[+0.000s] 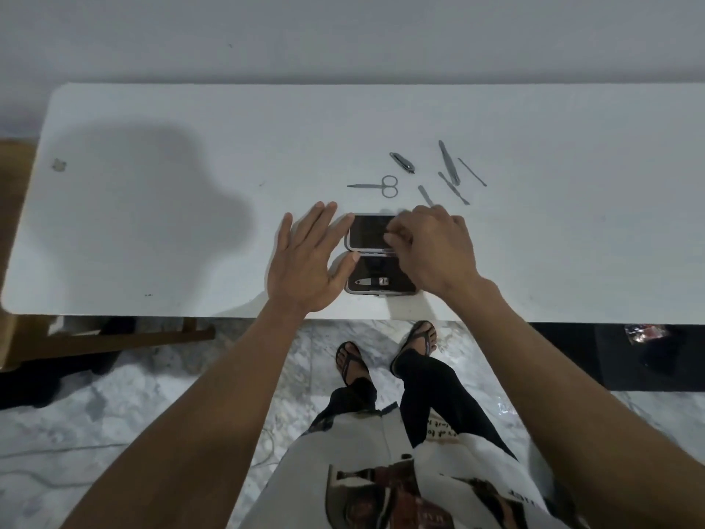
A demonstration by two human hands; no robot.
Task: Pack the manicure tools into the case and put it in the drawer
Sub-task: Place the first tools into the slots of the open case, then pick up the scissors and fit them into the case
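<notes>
A dark manicure case [367, 231] lies open near the front edge of the white table [190, 242]. One nail clipper [372, 281] sits in its near half. My left hand [307, 261] rests flat and open just left of the case, thumb at its edge. My right hand [431, 253] hovers over the case's right side with fingertips pinched together; I cannot tell whether they hold anything. Beyond the case lie small scissors [375, 185], a second clipper [402, 162], a long file [449, 162], a thin pick [472, 172], a pusher [453, 188] and a short tool [424, 194] partly hidden by my right hand.
A wooden piece of furniture [15, 223] stands at the table's left end. A small scrap [59, 164] lies on the table's far left. A wall runs behind the table. My legs and sandalled feet are on the marble floor below the table's front edge.
</notes>
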